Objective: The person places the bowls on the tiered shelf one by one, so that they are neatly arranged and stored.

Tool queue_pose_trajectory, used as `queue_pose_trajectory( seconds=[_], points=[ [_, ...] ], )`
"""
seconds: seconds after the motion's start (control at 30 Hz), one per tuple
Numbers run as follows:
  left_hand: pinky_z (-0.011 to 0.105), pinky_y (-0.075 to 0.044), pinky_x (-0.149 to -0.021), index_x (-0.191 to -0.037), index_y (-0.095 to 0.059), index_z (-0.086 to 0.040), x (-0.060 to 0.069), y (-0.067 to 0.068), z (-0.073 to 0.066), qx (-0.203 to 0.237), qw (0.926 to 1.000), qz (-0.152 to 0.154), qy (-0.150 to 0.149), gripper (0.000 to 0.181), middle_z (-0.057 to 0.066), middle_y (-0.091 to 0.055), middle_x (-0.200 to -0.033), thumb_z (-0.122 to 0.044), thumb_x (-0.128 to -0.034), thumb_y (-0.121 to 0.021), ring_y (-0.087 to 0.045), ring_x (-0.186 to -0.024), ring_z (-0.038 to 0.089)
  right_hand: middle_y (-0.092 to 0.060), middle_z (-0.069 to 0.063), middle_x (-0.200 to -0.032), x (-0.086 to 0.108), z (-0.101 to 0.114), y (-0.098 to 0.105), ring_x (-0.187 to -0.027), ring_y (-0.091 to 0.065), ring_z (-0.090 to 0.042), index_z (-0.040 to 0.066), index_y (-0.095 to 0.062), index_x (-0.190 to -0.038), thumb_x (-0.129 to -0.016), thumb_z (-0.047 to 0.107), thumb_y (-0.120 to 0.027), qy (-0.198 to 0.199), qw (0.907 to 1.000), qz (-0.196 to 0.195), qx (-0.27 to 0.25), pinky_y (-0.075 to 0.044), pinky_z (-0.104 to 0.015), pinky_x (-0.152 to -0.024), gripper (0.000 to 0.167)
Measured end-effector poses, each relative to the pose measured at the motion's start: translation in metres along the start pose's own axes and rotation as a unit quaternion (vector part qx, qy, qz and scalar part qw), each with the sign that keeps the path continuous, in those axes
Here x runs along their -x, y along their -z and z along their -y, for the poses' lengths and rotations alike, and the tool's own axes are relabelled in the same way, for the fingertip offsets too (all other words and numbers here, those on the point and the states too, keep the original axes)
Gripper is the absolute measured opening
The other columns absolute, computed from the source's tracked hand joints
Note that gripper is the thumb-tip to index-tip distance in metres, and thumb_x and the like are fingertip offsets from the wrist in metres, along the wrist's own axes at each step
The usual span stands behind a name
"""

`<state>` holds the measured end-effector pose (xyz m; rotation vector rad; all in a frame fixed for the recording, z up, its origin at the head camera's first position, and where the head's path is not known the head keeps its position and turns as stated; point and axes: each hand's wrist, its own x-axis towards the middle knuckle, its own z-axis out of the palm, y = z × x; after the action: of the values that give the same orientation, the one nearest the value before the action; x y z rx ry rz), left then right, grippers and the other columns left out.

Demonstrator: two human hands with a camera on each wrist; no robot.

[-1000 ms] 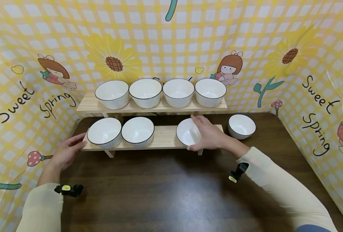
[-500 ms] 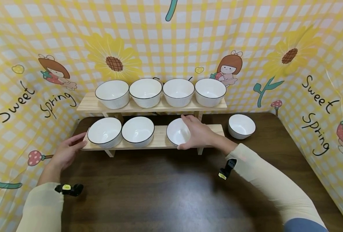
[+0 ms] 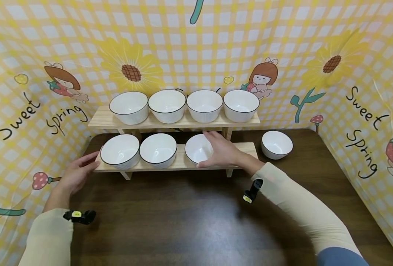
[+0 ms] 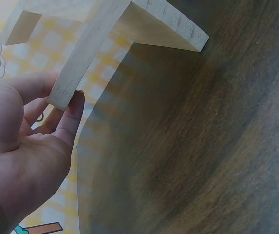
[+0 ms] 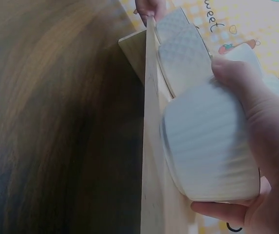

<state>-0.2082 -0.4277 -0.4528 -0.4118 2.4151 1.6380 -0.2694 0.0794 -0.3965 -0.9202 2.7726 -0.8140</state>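
My right hand point(image 3: 221, 149) grips a white bowl point(image 3: 197, 148) with a dark rim, fingers behind it and thumb at the front. In the right wrist view this bowl point(image 5: 210, 146) shows ribbed sides and sits upright on or just over the lower wooden shelf point(image 3: 246, 148); I cannot tell if it touches. To its left on that shelf stand two more white bowls point(image 3: 158, 149), a narrow gap away. My left hand point(image 3: 78, 173) pinches the left end of the lower shelf; in the left wrist view its thumb and fingers lie on either side of the board point(image 4: 76, 73).
Several white bowls point(image 3: 204, 106) stand in a row on the upper shelf point(image 3: 98, 119) behind. Another white bowl point(image 3: 277, 145) rests on the dark wooden table point(image 3: 170, 221), right of the rack. Checked cloth point(image 3: 196, 44) encloses the back and sides.
My right hand has carried or slid its bowl leftward along the lower shelf, closer to the two bowls there. The left hand has stayed at the shelf end.
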Motion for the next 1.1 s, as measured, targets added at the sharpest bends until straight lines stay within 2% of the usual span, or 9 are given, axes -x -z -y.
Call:
queue_pose_trajectory(
  seconds=[0.23,0.57,0.73,0.83,1.1],
  points=[
    [0.037,-0.033,-0.117,-0.162,-0.028,-0.011,-0.003,0.0,0.004,-0.01,0.9998,-0.002,-0.016,0.075,0.011,-0.023,-0.167,-0.043,-0.1019,-0.06,-0.043,-0.127,0.004,-0.036,-0.02,-0.156,-0.004,0.004,-0.004,-0.137,-0.043,-0.032,0.001,-0.028,-0.159,-0.066,0.058,-0.09,-0.007,0.9999,-0.005,-0.013,-0.045,-0.05,-0.105,0.125],
    [0.044,-0.029,-0.119,-0.161,-0.03,-0.014,-0.001,0.0,0.003,0.002,0.9999,-0.005,-0.012,0.079,0.008,-0.029,-0.161,-0.047,-0.0985,-0.063,-0.043,-0.126,0.008,-0.031,-0.019,-0.16,-0.01,0.006,-0.008,-0.141,-0.039,-0.032,0.003,-0.025,-0.16,-0.066,0.061,-0.089,-0.014,0.9996,-0.004,-0.022,-0.043,-0.051,-0.107,0.128],
    [0.036,-0.031,-0.118,-0.161,-0.033,-0.016,-0.001,0.001,0.003,0.013,0.9998,-0.004,-0.014,0.074,0.003,-0.033,-0.159,-0.043,-0.0992,-0.065,-0.044,-0.122,0.001,-0.029,-0.02,-0.161,-0.01,0.007,-0.01,-0.142,-0.038,-0.033,0.002,-0.025,-0.16,-0.067,0.059,-0.089,-0.014,0.9994,-0.008,-0.029,-0.042,-0.05,-0.108,0.127],
    [0.028,-0.033,-0.115,-0.16,-0.034,-0.016,-0.001,0.001,0.004,0.034,0.9993,-0.001,-0.016,0.074,0.0,-0.036,-0.154,-0.04,-0.0983,-0.067,-0.045,-0.118,-0.001,-0.028,-0.019,-0.161,-0.011,0.007,-0.01,-0.142,-0.039,-0.032,0.003,-0.024,-0.161,-0.067,0.06,-0.089,-0.014,0.9994,-0.01,-0.031,-0.042,-0.051,-0.108,0.128],
    [0.015,-0.044,-0.094,-0.16,-0.035,-0.014,-0.002,0.001,0.005,0.044,0.9987,0.0,-0.026,0.076,-0.003,-0.041,-0.149,-0.038,-0.0969,-0.07,-0.049,-0.11,-0.006,-0.025,-0.018,-0.163,-0.01,0.005,-0.013,-0.142,-0.038,-0.031,0.003,-0.018,-0.162,-0.068,0.061,-0.089,-0.015,0.9989,-0.008,-0.043,-0.042,-0.049,-0.109,0.131]
  ],
)
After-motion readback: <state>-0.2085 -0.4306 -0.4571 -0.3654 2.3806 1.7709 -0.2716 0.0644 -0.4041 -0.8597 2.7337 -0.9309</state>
